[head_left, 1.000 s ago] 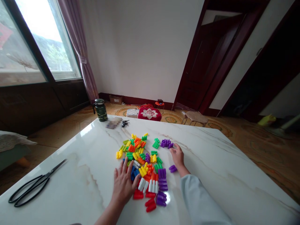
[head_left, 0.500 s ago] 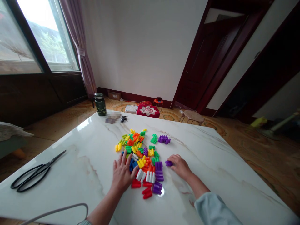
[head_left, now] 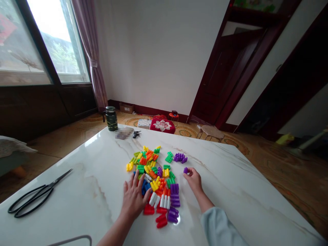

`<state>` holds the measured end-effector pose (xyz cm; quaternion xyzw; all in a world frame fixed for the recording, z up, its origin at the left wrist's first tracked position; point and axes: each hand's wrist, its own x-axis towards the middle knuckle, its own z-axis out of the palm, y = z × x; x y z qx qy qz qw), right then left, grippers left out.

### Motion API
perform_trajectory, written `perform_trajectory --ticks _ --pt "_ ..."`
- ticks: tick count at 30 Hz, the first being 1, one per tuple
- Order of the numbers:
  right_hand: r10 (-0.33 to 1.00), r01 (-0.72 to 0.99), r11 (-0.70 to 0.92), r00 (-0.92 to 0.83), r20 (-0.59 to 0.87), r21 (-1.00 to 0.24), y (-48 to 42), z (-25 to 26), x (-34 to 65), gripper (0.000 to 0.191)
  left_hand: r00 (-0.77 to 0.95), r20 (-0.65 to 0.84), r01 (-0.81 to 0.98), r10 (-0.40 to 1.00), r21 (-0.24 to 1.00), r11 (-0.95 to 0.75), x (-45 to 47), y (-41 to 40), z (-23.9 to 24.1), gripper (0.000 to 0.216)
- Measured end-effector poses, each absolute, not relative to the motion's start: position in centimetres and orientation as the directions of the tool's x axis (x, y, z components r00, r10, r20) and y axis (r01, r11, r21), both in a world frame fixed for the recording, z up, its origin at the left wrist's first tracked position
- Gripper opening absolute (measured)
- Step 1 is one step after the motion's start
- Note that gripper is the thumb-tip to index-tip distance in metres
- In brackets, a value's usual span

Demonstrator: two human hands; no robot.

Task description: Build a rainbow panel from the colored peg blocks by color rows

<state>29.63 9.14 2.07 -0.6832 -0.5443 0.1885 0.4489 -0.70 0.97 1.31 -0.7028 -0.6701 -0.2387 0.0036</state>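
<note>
Right grip (head_left: pixel 194 178) pinched on purple block (head_left: pixel 186 170), left grip (head_left: pixel 133 197) spread-fingered at coloured pile (head_left: pixel 154 186), probably touching it

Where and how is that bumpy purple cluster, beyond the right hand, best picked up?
Pinch the purple cluster by its right end, probably from the right: it stretches sideways, and green pieces lie close to its left end, crowding that side.

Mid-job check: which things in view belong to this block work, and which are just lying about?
In the job:
- purple block, pinched in the right hand
- purple cluster just beyond
- pile of coloured blocks, left hand over its left side

Apparently just lying about:
- scissors
- bottle
- keys
</note>
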Motion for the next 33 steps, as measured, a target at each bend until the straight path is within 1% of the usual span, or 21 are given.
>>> perform_trajectory --ticks 3,10,12,15,17,19,22,24,28,33 --pt "0.881 0.522 0.025 0.392 0.265 -0.853 10.5 1.4 28.8 0.03 -0.011 0.338 0.943 0.941 0.315 -0.102 -0.7 1.0 1.2 0.057" --pt "0.84 0.63 0.01 0.416 0.348 -0.776 14.1 0.1 26.7 0.021 -0.008 0.356 0.946 0.934 0.305 -0.108 -0.8 1.2 0.6 0.057" --pt "0.828 0.652 0.003 0.424 0.368 -0.758 14.6 -0.1 26.5 0.022 -0.009 0.356 0.946 0.935 0.307 -0.108 -0.8 1.2 0.6 0.057" --pt "0.785 0.658 0.016 0.458 0.417 -0.753 14.4 -0.5 26.4 0.026 -0.014 0.351 0.944 0.936 0.313 -0.103 -0.8 1.1 0.8 0.057" --pt "0.749 0.673 0.044 0.467 0.47 -0.739 13.7 -0.8 26.5 0.02 -0.017 0.348 0.942 0.937 0.32 -0.101 -0.8 1.0 1.0 0.057" --pt "0.748 0.703 0.099 0.415 0.519 -0.705 12.9 -1.1 26.5 0.011 -0.017 0.344 0.941 0.939 0.324 -0.102 -0.8 1.0 1.1 0.057" --pt "0.799 0.717 0.201 0.274 0.535 -0.667 12.0 -1.4 26.5 0.011 -0.011 0.343 0.942 0.939 0.318 -0.105 -0.8 1.0 1.2 0.057" --pt "0.825 0.706 0.23 0.224 0.519 -0.67 11.8 -1.4 26.4 0.015 -0.011 0.346 0.944 0.938 0.313 -0.104 -0.8 1.0 1.2 0.057" --pt "0.845 0.715 0.23 0.191 0.5 -0.661 12.2 -1.5 26.2 0.03 -0.011 0.349 0.944 0.937 0.313 -0.105 -0.8 1.1 1.2 0.057" --pt "0.848 0.765 0.215 0.162 0.505 -0.607 12.6 -2.0 26.3 0.036 -0.008 0.352 0.942 0.936 0.316 -0.111 -0.8 1.1 1.0 0.057"
